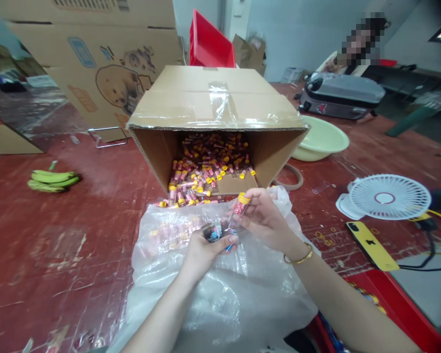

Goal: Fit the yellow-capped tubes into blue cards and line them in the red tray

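My right hand (266, 218) has its fingers closed around a small clear tube (238, 207) with a yellow cap and pink-red bits inside. Just left of it, my left hand (202, 250) grips a small clear plastic packet (215, 232) with dark and blue print; its exact kind is hard to make out. The lower end of the tube meets the packet between both hands. Under them spreads a translucent plastic bag (220, 289), with more tubes showing through its far part. Beyond, a cardboard box (213, 105) lies on its side, its mouth facing me, with many yellow-capped tubes (206, 176) inside.
On the red surface lie bananas (53, 180) at left, and a white fan (385, 197) and yellow phone (372, 246) at right. A pale green basin (321, 139), grey suitcase (341, 95) and tape roll (291, 177) sit farther back. A person (353, 49) is behind the suitcase.
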`<state>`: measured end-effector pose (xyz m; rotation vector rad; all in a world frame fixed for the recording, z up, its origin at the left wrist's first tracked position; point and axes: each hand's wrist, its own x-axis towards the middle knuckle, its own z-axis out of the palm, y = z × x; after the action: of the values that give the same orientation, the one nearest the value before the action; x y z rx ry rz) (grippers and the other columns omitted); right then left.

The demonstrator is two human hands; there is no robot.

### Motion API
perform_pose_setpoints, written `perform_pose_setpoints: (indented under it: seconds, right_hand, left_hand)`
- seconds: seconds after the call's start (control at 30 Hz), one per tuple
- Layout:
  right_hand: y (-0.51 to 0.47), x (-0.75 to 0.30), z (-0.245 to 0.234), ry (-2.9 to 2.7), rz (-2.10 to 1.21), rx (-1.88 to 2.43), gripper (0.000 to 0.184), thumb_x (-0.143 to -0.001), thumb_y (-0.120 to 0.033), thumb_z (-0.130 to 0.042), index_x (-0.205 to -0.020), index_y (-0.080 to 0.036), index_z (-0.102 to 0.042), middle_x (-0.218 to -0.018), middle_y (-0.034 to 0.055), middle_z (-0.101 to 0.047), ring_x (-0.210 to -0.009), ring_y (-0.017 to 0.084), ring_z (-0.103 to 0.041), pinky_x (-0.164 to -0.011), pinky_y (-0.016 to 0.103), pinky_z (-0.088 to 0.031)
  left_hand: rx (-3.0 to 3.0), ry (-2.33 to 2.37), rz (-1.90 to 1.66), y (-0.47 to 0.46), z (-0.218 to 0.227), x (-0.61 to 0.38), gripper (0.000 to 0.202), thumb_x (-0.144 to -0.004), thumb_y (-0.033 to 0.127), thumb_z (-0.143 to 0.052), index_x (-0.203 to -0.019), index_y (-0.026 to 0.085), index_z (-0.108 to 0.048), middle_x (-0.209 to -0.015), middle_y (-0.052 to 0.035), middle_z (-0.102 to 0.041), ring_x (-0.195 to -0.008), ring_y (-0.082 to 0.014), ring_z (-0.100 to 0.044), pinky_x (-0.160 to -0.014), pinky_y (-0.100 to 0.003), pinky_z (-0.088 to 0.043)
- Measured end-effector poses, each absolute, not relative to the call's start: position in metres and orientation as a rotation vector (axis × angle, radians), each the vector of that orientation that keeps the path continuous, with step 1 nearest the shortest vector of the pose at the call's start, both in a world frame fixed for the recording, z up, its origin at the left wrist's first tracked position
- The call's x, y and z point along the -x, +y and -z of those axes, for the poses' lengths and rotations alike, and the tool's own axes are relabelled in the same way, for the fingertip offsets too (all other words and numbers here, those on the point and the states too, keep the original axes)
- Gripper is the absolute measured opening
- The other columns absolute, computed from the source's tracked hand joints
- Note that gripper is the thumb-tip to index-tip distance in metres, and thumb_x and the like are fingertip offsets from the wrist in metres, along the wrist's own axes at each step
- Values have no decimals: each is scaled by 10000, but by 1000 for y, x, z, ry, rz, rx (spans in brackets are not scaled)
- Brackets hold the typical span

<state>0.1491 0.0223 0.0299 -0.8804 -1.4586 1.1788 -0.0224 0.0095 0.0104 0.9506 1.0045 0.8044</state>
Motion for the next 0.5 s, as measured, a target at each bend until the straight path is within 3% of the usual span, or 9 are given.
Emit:
perform_pose_setpoints:
  seconds: [0.1, 0.23, 0.3, 0.5]
  right_hand:
    - [22, -153, -26, -1415, -1122, 890, 300, -848, -266, -643, -1016, -283, -395, -903, -4, -554, -780, 135, -629, -718, 310, -556]
    - [15, -157, -28, -1645, -686, 1044, 291, -850, -191, -620, -1060, -277, -439, -975, 21, -562, -854, 147, -601, -768, 316, -515]
    - [12, -157, -30, -1735, -629, 1064, 293, -840, -178, -625, -1060, -271, -455, -966, 21, -563, -850, 150, -598, -772, 323, -506]
    - [22, -153, -26, -1414, -1200, 947, 299, -805, -267, -692, -982, -257, -451, -878, 3, -590, -820, 150, -635, -736, 314, -555]
  left_hand:
    - [-931, 1008, -774, 9, -9, 21, 266, -661, 365, -797, -756, 149, -675, -641, -25, -685, -620, -160, -657, -577, -245, -525]
    - [-932, 1040, -756, 8, -7, 22, 254, -645, 342, -814, -738, 149, -678, -615, -12, -673, -596, -147, -653, -566, -226, -517]
    - [-943, 1044, -752, 7, -6, 23, 250, -649, 340, -813, -745, 152, -681, -620, -9, -672, -601, -143, -652, -574, -225, -517]
    - [-974, 1020, -752, 7, -2, 23, 264, -673, 381, -790, -727, 151, -673, -643, -32, -685, -620, -150, -647, -591, -243, -520]
